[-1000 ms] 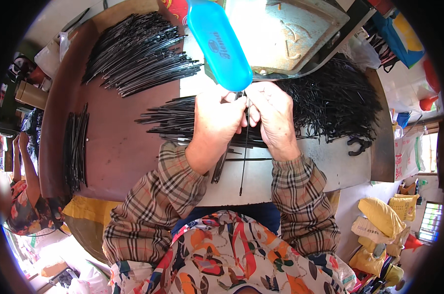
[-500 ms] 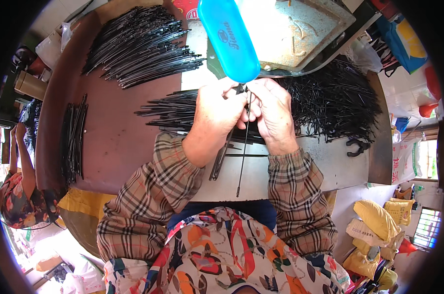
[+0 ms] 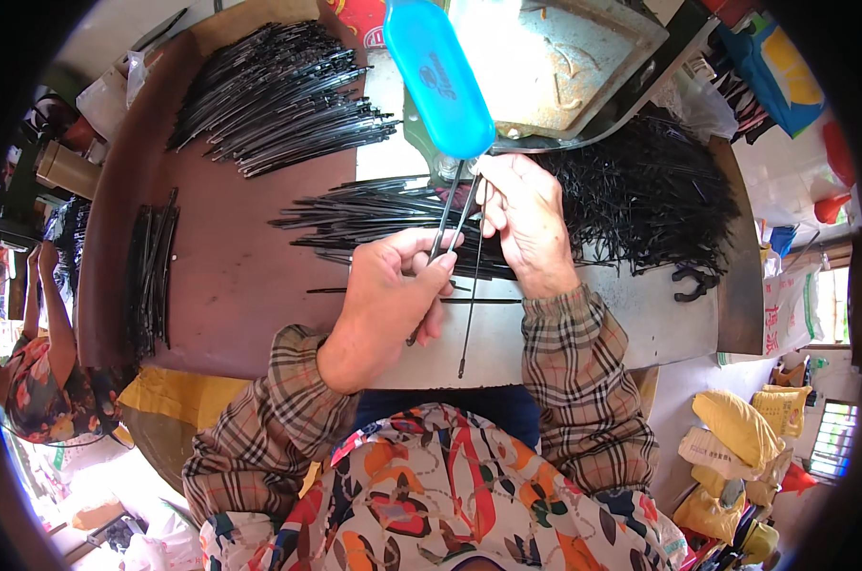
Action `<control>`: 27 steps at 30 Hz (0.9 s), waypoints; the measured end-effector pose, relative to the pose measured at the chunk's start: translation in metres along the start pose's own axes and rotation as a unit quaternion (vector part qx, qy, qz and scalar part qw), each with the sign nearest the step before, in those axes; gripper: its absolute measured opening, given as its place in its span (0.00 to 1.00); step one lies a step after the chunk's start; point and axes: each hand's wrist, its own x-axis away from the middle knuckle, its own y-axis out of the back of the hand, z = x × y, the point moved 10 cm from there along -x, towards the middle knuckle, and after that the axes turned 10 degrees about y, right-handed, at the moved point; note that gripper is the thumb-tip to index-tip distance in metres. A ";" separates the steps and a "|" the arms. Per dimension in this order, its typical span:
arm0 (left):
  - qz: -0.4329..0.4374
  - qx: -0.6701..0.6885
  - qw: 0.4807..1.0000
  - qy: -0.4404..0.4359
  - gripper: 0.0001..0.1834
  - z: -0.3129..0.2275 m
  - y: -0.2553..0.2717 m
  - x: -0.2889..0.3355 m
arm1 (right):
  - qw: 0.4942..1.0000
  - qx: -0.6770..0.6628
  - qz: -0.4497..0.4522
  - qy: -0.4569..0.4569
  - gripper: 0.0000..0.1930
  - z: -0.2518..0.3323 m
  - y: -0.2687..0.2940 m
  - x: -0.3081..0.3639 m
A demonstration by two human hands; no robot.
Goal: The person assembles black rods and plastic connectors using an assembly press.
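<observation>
My left hand [image 3: 385,297] is closed round a few thin black rods [image 3: 448,205], whose upper ends reach toward the lower end of a blue plastic guard [image 3: 440,81]. My right hand [image 3: 526,219] pinches another thin black rod [image 3: 470,319] near its top, just under the guard. That rod hangs down toward the table's front edge and ends in a small knob. Behind both hands, a loose bundle of black rods [image 3: 355,211] lies across the pale metal work surface [image 3: 583,328]. What sits beneath the guard is mostly hidden.
A big stack of rods [image 3: 278,95] lies at the far left, a smaller bundle [image 3: 152,276] nearer. A tangled black heap [image 3: 650,195] fills the right, with black pliers [image 3: 694,284] beside it. A worn metal machine plate [image 3: 593,62] overhangs the back. Another person [image 3: 45,366] works at far left.
My left hand has moved down and left, away from my right hand, and the rods in it now show below the guard. My right hand has stayed nearly in place.
</observation>
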 end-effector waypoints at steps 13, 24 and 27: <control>0.019 0.051 0.998 -0.034 0.15 -0.003 0.001 -0.021 | 1.000 -0.004 -0.006 0.013 0.07 -0.002 -0.005 0.010; 0.036 0.093 0.995 -0.004 0.14 0.007 -0.002 -0.027 | 1.000 -0.009 -0.015 -0.021 0.06 -0.012 0.003 0.009; 0.039 0.151 0.987 0.050 0.14 0.007 -0.008 -0.022 | 0.998 -0.037 -0.003 -0.043 0.07 -0.013 0.002 0.008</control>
